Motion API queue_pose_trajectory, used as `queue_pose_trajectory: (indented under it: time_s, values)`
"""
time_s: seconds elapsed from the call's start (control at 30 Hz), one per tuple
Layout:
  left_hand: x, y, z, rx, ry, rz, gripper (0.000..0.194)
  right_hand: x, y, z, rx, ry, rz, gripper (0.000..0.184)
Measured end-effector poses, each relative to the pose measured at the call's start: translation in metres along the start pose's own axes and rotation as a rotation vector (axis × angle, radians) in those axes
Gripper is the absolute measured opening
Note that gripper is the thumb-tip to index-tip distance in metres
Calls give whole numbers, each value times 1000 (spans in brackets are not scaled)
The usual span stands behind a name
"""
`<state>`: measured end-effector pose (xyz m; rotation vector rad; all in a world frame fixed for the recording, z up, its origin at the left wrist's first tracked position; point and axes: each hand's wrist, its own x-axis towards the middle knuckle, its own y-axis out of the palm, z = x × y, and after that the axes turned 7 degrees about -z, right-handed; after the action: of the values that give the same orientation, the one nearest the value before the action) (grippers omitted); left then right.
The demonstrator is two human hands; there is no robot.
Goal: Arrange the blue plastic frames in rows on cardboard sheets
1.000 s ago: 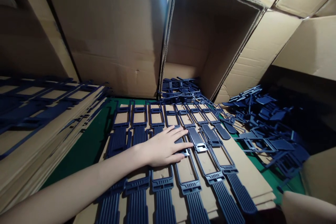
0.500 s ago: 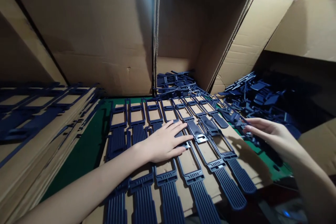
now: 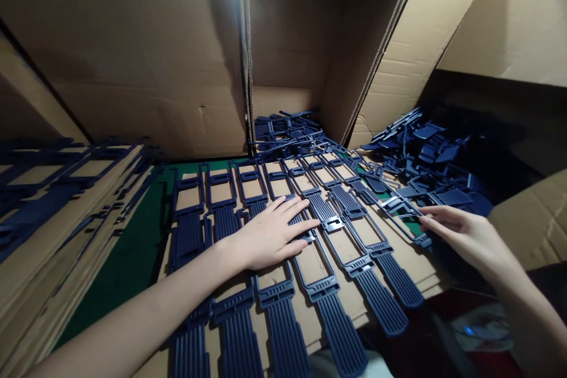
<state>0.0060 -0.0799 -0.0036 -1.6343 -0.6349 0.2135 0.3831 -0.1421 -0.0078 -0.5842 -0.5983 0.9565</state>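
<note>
Rows of dark blue plastic frames with ribbed tabs (image 3: 339,333) lie side by side on a cardboard sheet (image 3: 401,269). My left hand (image 3: 277,233) rests on the middle of the rows, palm down with its fingers spread. Over the sheet's right side, my right hand (image 3: 465,236) pinches the edge of another blue plastic frame (image 3: 401,221) between thumb and fingers. That frame is held tilted, beside the rightmost laid-out pieces. My left hand and forearm hide parts of several frames below them.
A heap of loose blue parts (image 3: 287,133) spills from an open cardboard box (image 3: 283,97) at the back. Another pile (image 3: 438,153) lies at the right. Stacked cardboard sheets (image 3: 88,207) bearing blue frames stand at left, on a green surface (image 3: 133,248).
My right hand has brought the blue frame out from the pile's edge to the sheet's right side, where its outline shows more clearly. My left hand stays on the rows; the view has shifted slightly.
</note>
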Motion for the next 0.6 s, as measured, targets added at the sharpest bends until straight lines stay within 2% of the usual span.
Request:
queue_pose_trajectory:
  time_s: [0.13,0.27,0.4,0.53,0.6]
  values:
    - [1,0,0,11,-1,13,46,-7,-2,-1,-74,-21,-1,24]
    - [1,1,0,7,5,-9,46,-11,-8,6,-81,-12,-39,26]
    - [0,1,0,19,6,5,46,-15,-19,14,-161,-75,-210,29]
    - [0,1,0,29,2,15,47,-20,-18,19,-453,-278,-450,32]
    - [1,0,0,32,-2,23,47,-22,-11,19,-563,-360,-484,32]
